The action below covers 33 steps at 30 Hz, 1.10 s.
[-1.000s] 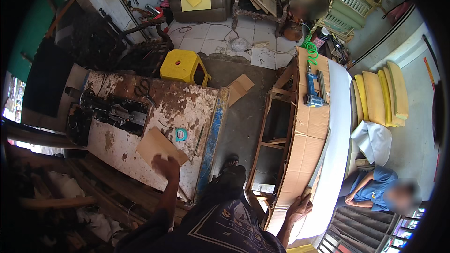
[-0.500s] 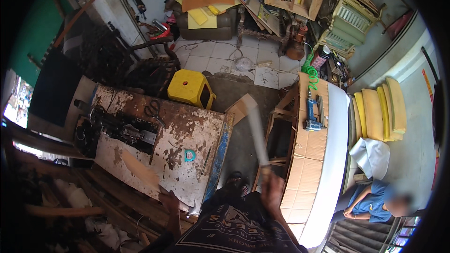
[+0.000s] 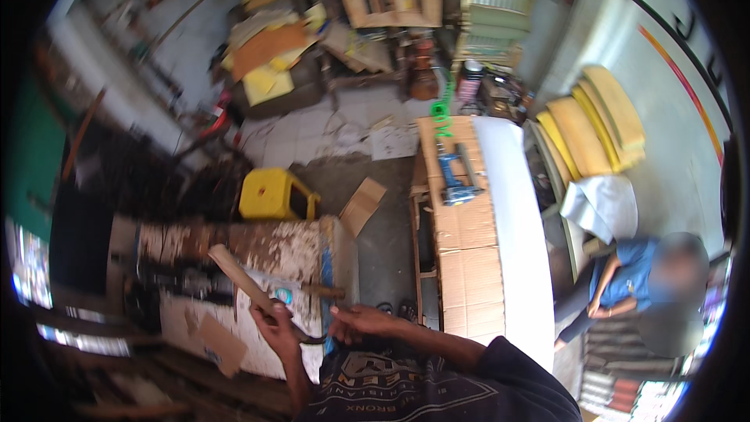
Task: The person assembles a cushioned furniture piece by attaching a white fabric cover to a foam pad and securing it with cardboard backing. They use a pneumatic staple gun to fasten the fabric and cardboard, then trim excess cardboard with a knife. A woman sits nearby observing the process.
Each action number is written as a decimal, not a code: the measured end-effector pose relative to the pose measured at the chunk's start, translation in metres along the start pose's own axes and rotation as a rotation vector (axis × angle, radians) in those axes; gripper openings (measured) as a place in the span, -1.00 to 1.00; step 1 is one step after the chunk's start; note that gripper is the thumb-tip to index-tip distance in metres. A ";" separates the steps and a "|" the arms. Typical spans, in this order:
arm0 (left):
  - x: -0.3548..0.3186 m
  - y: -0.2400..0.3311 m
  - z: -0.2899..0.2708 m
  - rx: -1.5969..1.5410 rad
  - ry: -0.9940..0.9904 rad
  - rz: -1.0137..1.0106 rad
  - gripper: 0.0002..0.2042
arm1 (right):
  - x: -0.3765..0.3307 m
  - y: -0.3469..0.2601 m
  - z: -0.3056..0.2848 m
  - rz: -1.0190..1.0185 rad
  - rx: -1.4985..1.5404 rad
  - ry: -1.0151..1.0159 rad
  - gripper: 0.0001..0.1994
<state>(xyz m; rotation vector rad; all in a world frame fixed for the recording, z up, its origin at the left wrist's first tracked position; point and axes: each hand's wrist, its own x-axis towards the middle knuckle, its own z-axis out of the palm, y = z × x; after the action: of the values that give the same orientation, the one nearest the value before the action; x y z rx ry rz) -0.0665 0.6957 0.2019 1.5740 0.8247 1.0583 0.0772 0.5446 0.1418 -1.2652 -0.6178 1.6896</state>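
My left hand (image 3: 273, 322) grips the near end of a long pale wooden strip (image 3: 238, 277) that slants up and to the left over the workbench (image 3: 266, 246), whose white paint is peeling. My right hand (image 3: 358, 319) is close beside it at the bench's near right corner, fingers stretched toward a dark curved object (image 3: 311, 337) between the two hands. Whether it grips that object is unclear. A short wooden handle (image 3: 322, 291) lies on the bench just above my right hand, next to a small teal item (image 3: 284, 295).
A yellow stool (image 3: 273, 195) and a cardboard scrap (image 3: 363, 205) lie beyond the bench. To the right runs a long cardboard-topped table (image 3: 465, 266) with a blue power drill (image 3: 457, 181). A person in blue (image 3: 625, 285) sits at the far right near yellow cushions (image 3: 594, 121).
The wooden strip, raised upright in front of me half a second ago, now slants over the bench in my left hand. Both hands have come together near my body.
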 end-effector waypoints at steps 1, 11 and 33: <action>-0.001 0.018 0.029 -0.093 -0.171 -0.012 -0.64 | -0.019 -0.006 -0.003 -0.024 0.162 -0.063 -0.39; -0.028 0.095 0.213 0.067 -1.634 1.029 -0.75 | -0.161 -0.008 -0.056 -0.648 1.045 1.147 -0.44; -0.268 -0.079 0.237 0.070 -2.459 1.801 -0.22 | -0.137 0.194 0.191 0.697 0.615 3.134 -0.69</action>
<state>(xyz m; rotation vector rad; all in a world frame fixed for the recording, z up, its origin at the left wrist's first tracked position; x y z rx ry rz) 0.0514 0.3877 0.0434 1.8504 -2.3871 -0.6580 -0.1625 0.3585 0.1169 2.0731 -2.4151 1.3706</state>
